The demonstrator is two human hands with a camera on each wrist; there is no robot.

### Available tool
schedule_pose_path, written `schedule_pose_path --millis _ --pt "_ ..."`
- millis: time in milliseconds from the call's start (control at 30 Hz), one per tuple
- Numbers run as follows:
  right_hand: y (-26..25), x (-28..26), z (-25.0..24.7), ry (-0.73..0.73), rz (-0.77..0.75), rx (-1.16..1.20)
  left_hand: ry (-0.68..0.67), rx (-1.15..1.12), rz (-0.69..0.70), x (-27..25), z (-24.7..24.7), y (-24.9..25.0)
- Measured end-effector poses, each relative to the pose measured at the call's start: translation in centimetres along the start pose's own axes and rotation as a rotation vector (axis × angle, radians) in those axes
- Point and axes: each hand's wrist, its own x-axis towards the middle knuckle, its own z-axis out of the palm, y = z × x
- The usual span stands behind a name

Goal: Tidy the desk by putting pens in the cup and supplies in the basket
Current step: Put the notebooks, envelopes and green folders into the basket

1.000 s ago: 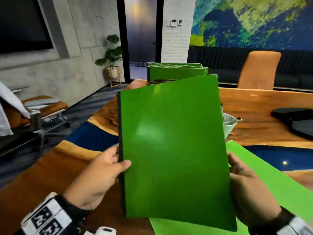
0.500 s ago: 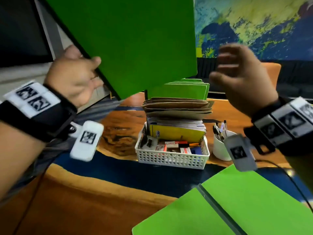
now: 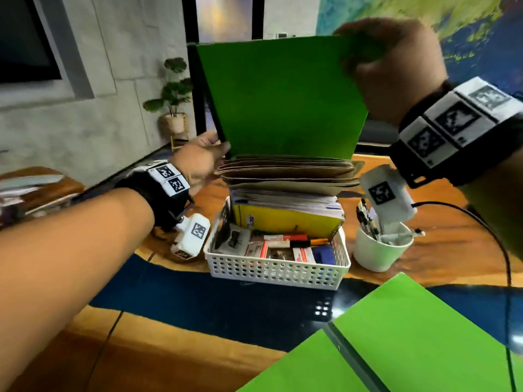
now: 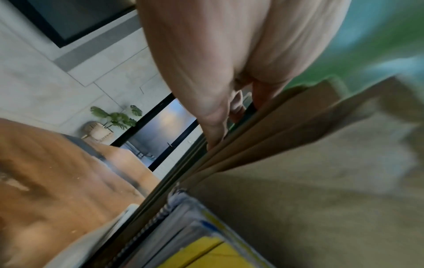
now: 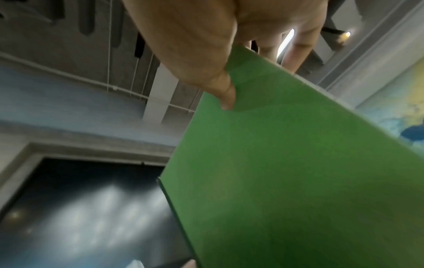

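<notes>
A: Head view first. Any writing you can read?
B: None; the small boxes in the white basket (image 3: 278, 269) carry print too blurred to read, and the wristbands show only black-and-white marker squares. The basket stands on the wood-and-blue surface (image 3: 198, 304), packed with a yellow spiral notebook (image 3: 285, 220), papers and brown envelopes (image 3: 288, 172). A white cup (image 3: 377, 254) of pens (image 3: 366, 219) stands just right of it.
A: And the hands?
B: The right hand (image 3: 396, 69) pinches the top corner of an upright green folder (image 3: 283, 97) at the back of the basket stack; the left hand (image 3: 201, 162) has its fingers curled at the folder's lower left edge. Another green folder (image 3: 410, 340) lies near the front, and a plant (image 3: 172, 94) stands by the wall.
A: Left wrist view?
B: Blurred; the left hand's fingers (image 4: 218, 127) press between the folder's dark edge and the envelopes, with the notebook's spiral below.
A: Right wrist?
B: It shows the thumb (image 5: 224, 90) on the folder's face with fingers behind, which the head view hides.
</notes>
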Motion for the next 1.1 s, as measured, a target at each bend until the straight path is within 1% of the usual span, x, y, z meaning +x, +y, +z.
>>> schedule_pose_path --millis 67,167,233,300,367,433,467,533,600,633,700,733,767,800,833,867,900,933,967,1000,1033,1067,1100 --pt "1.7 -0.1 1.0 -0.043 0.032 -0.054 -0.02 -0.022 -0.034 -0.1 0.6 -0.7" --pt "4.4 -0.1 2.8 -0.146 0.075 -0.15 -0.072 0.044 -0.122 0.3 0.9 -1.9" --pt "5.8 -0.1 3.7 -0.133 0.071 -0.17 -0.081 0.053 -0.201 0.4 0.9 -2.7" --pt "6.6 0.0 4.6 -0.075 0.09 -0.139 -0.075 0.073 -0.21 0.8 0.6 -3.9" --pt "7.2 0.2 5.2 -0.084 0.107 -0.163 -0.045 0.093 -0.213 1.0 0.0 -4.8" --pt "7.6 0.3 5.7 -0.173 0.142 -0.216 -0.033 0.114 -0.235 1.1 0.0 -5.5" --pt "7.5 0.3 5.8 -0.217 0.167 -0.226 -0.028 0.161 -0.253 0.8 0.1 -5.5" --pt "7.3 0.5 5.8 -0.265 0.193 -0.224 0.02 0.238 -0.323 1.1 -0.1 -5.9" --pt "6.8 0.7 5.6 -0.31 0.196 -0.267 0.05 0.253 -0.335 0.9 -0.3 -6.1" --pt "6.5 0.7 5.3 -0.349 0.208 -0.306 0.068 0.219 -0.337 0.7 -0.6 -5.8" --pt "6.3 0.6 4.3 -0.438 0.234 -0.363 0.108 0.177 -0.322 -0.7 -1.1 -5.0" --pt "6.5 0.2 3.4 -0.462 0.243 -0.356 0.134 0.181 -0.287 -1.9 -1.4 -4.7" --pt "6.8 -0.6 2.5 -0.454 0.242 -0.325 0.162 0.192 -0.252 -3.5 -1.8 -4.3" --pt "7.1 -1.7 1.3 -0.407 0.237 -0.266 0.187 0.18 -0.236 -5.6 -2.1 -3.9" --pt "7.4 -3.2 0.0 -0.34 0.25 -0.199 0.18 0.137 -0.251 -8.0 -2.4 -3.7" --pt "7.9 -5.2 -1.2 -0.283 0.274 -0.151 0.128 0.084 -0.279 -10.6 -2.9 -3.6" --pt "8.8 -7.5 -2.2 -0.279 0.298 -0.153 0.034 0.024 -0.327 -13.4 -3.4 -3.6" --pt "9.7 -10.2 -3.3 -0.373 0.322 -0.21 -0.084 -0.034 -0.39 -16.3 -3.7 -3.6" --pt "11.1 -12.7 -4.0 -0.555 0.34 -0.294 -0.198 -0.075 -0.459 -18.8 -3.9 -3.7" --pt "11.9 -15.5 -4.8 -0.781 0.377 -0.374 -0.297 -0.088 -0.536 -21.4 -3.9 -3.9" --pt "12.7 -18.4 -5.8 -1.001 0.435 -0.451 -0.361 -0.095 -0.608 -24.0 -3.9 -4.2" --pt "13.3 -20.9 -6.7 -1.171 0.493 -0.528 -0.393 -0.098 -0.663 -26.3 -3.9 -4.6" --pt "13.8 -23.3 -7.8 -1.272 0.559 -0.607 -0.388 -0.101 -0.708 -28.3 -3.7 -5.1"
